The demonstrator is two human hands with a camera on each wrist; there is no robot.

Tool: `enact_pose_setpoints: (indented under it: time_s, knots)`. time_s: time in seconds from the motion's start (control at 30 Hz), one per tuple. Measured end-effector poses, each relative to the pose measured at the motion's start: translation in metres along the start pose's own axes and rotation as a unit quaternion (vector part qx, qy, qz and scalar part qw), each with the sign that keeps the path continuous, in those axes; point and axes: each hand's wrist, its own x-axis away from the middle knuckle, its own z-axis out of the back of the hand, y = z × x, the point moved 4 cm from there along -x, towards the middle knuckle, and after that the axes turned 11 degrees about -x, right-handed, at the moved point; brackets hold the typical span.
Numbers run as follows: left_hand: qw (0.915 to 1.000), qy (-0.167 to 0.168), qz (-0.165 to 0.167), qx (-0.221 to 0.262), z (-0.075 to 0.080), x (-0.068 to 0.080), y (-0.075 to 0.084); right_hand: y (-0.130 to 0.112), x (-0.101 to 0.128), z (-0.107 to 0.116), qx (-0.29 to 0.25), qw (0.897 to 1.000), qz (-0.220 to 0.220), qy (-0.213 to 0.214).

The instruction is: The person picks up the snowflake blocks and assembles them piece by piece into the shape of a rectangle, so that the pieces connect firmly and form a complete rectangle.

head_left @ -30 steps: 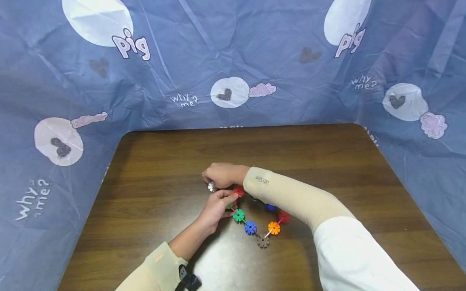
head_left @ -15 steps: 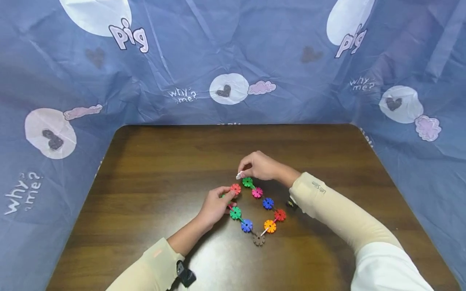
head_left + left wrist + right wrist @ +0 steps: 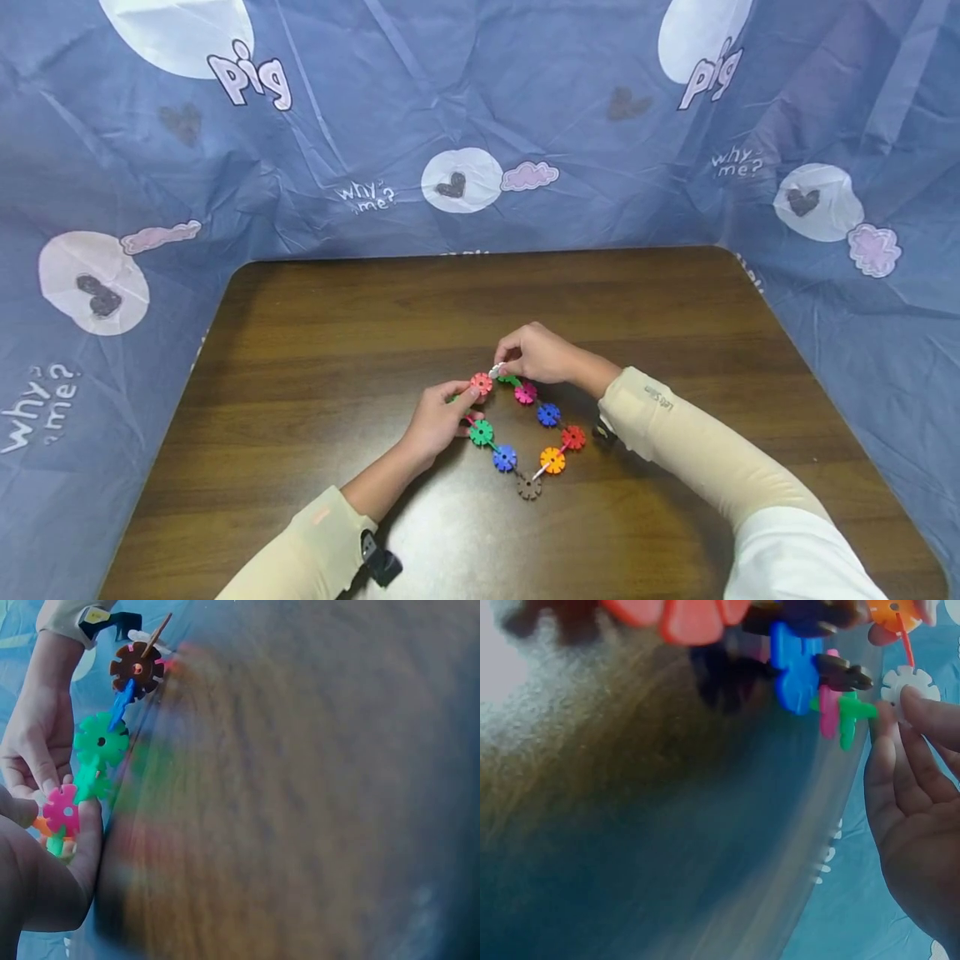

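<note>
A chain of coloured gear-shaped discs [image 3: 528, 486] joined by short sticks lies in an open loop on the brown table [image 3: 315, 333]. My left hand [image 3: 467, 392] pinches the coral-red disc [image 3: 481, 383] at one end of the chain; in the left wrist view that disc looks pink [image 3: 61, 811]. My right hand [image 3: 501, 367] pinches a small white disc [image 3: 496, 369] beside the green disc [image 3: 511, 380] at the other end. The right wrist view shows the white disc [image 3: 909, 686] under my fingertips [image 3: 922, 712]. The two ends are almost touching.
Blue printed cloth [image 3: 480, 125] walls the table at the back and on both sides. Bare wood surrounds the chain. A small dark object [image 3: 602, 432] lies under my right forearm, and a black wrist device [image 3: 378, 562] sits on my left sleeve.
My right hand carried the white disc from the left of the chain over to the green disc's end. The left hand kept its pinch on the red disc.
</note>
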Motion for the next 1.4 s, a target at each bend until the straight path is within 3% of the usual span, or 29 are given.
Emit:
enact_pose_setpoints:
  time_s: [0.2, 0.43, 0.7, 0.87, 1.07, 1.17, 1.23, 1.3, 1.4]
  knots:
    - [0.9999, 0.011, 0.001, 0.01, -0.002, -0.011, -0.018, -0.004, 0.001, -0.003, 0.024, 0.998, 0.063, 0.011]
    - [0.9995, 0.029, -0.008, 0.013, -0.001, -0.01, -0.02, -0.012, 0.003, -0.007, 0.062, 0.987, 0.143, 0.032]
    - [0.9982, 0.042, -0.007, 0.043, 0.003, -0.014, -0.018, -0.018, -0.002, -0.004, 0.052, 0.98, 0.188, 0.04]
    - [0.9983, 0.033, -0.002, 0.048, 0.001, -0.013, -0.022, -0.015, 0.0, -0.011, 0.052, 0.979, 0.195, 0.027]
    - [0.9987, 0.025, 0.0, 0.045, -0.002, -0.01, -0.025, -0.016, -0.001, -0.009, 0.065, 0.986, 0.154, 0.011]
    - [0.9986, 0.041, -0.022, 0.023, -0.001, -0.011, -0.022, -0.011, -0.007, 0.0, 0.051, 0.994, 0.094, 0.014]
    - [0.9962, 0.071, -0.044, -0.025, 0.002, -0.011, -0.018, -0.003, -0.012, 0.002, 0.033, 0.999, 0.032, 0.011]
    - [0.9868, 0.107, -0.072, -0.098, 0.006, -0.01, -0.014, 0.007, -0.015, 0.001, 0.009, 1.0, -0.028, -0.002]
    - [0.9622, 0.151, -0.097, -0.205, 0.011, -0.009, -0.007, 0.02, -0.018, -0.005, -0.016, 0.995, -0.094, -0.019]
